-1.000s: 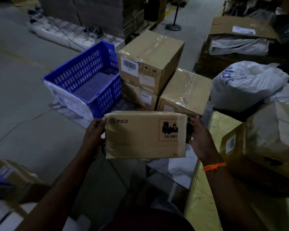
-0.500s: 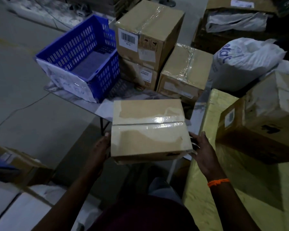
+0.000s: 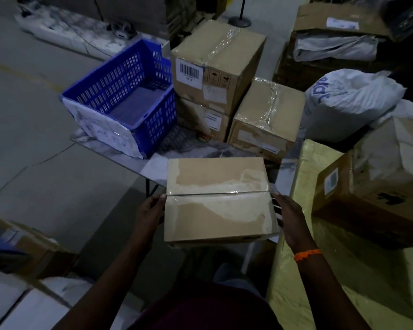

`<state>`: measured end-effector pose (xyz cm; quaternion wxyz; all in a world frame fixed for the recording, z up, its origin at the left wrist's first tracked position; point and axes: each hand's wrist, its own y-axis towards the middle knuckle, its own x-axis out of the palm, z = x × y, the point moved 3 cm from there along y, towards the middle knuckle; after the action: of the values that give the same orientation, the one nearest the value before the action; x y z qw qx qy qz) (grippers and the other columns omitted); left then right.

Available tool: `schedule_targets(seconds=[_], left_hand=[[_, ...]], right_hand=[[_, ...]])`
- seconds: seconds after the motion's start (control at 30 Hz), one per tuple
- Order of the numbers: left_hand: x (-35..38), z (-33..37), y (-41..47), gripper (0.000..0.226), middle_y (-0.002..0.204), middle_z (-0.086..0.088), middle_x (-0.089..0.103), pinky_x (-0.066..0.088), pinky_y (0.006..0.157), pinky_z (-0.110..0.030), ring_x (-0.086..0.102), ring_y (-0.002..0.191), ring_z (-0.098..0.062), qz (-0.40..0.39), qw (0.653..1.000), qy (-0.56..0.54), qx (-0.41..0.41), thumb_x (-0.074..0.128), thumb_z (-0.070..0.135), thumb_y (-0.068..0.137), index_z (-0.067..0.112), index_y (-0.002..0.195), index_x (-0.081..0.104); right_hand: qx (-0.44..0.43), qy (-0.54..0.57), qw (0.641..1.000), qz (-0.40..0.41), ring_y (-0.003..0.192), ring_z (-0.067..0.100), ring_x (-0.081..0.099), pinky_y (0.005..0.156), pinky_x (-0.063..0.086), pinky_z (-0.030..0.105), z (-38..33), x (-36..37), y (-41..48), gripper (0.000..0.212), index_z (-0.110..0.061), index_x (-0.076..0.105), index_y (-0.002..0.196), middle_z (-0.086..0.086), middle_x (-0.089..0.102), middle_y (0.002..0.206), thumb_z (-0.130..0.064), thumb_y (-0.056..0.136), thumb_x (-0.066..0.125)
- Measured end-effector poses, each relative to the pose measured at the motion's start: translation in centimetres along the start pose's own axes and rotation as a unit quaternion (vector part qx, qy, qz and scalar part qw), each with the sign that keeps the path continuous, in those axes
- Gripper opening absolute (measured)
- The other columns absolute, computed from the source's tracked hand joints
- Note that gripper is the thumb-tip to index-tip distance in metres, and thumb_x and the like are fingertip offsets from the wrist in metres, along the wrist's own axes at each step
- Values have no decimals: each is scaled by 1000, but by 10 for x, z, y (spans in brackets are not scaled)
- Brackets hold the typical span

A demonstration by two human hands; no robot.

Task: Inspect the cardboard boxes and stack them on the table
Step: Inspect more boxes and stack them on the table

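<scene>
The cardboard box (image 3: pixel 217 201) is level, taped seam up, at the near edge of the surface (image 3: pixel 153 165), perhaps just above it; the dim light hides contact. The left hand (image 3: pixel 150 211) and right hand (image 3: pixel 290 217) each keep a holding grip on its ends. Stacked boxes (image 3: pixel 215 65) stand beyond, beside a blue crate (image 3: pixel 119 91)

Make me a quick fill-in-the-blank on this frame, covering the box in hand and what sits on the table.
1. The taped box is held between the left hand and the right hand, so ____ hands carry it.
2. The crate on the table is ____ in colour.
3. The barcode-labelled box rests on top of another ____.
4. The band on the right wrist is ____.
Missing words: two; blue; box; orange.
</scene>
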<state>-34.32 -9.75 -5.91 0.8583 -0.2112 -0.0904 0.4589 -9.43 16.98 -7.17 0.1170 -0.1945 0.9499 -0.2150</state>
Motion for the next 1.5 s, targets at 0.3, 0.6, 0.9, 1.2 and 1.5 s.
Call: schedule_targets(seconds=[0.3, 0.6, 0.9, 1.2, 1.5], left_hand=[[20, 52, 48, 31, 116, -1, 68, 55, 86, -38, 64, 101, -19, -18, 998, 54, -17, 56, 42, 101, 24, 126, 63], [29, 85, 48, 21, 118, 3, 66, 54, 85, -41, 62, 107, -17, 2, 999, -36, 30, 58, 36, 101, 28, 119, 62], [15, 78, 16, 40, 117, 6, 71, 50, 101, -48, 64, 113, -13, 1, 989, -149, 20, 53, 38, 102, 11, 131, 59], [12, 48, -25, 32, 105, 6, 73, 50, 80, -33, 68, 100, -11, -41, 994, -97, 23, 49, 40, 102, 15, 112, 66], [13, 25, -39, 48, 129, -7, 67, 55, 93, -51, 67, 115, -25, -69, 993, -63, 66, 65, 32, 96, 17, 140, 52]], right_hand=[[4, -18, 999, -29, 121, 30, 60, 91, 47, 41, -46, 35, 60, 36, -21, 69, 131, 4, 68, 132, -41, 102, 60], [-109, 59, 992, 2, 115, 35, 67, 102, 52, 53, -78, 31, 49, 23, -26, 72, 106, 13, 74, 119, -45, 101, 60], [-122, 135, 982, 57, 107, 21, 72, 79, 58, 25, -69, 3, 2, 34, -10, 67, 121, -1, 73, 107, -36, 108, 49], [-101, 143, 982, 67, 101, 18, 73, 89, 56, 38, -18, -13, -58, 25, -22, 69, 102, -5, 79, 95, -43, 101, 56], [-136, 88, 986, 47, 115, 23, 69, 92, 57, 40, 3, -17, -70, 22, -24, 69, 121, 4, 76, 115, -27, 101, 63]])
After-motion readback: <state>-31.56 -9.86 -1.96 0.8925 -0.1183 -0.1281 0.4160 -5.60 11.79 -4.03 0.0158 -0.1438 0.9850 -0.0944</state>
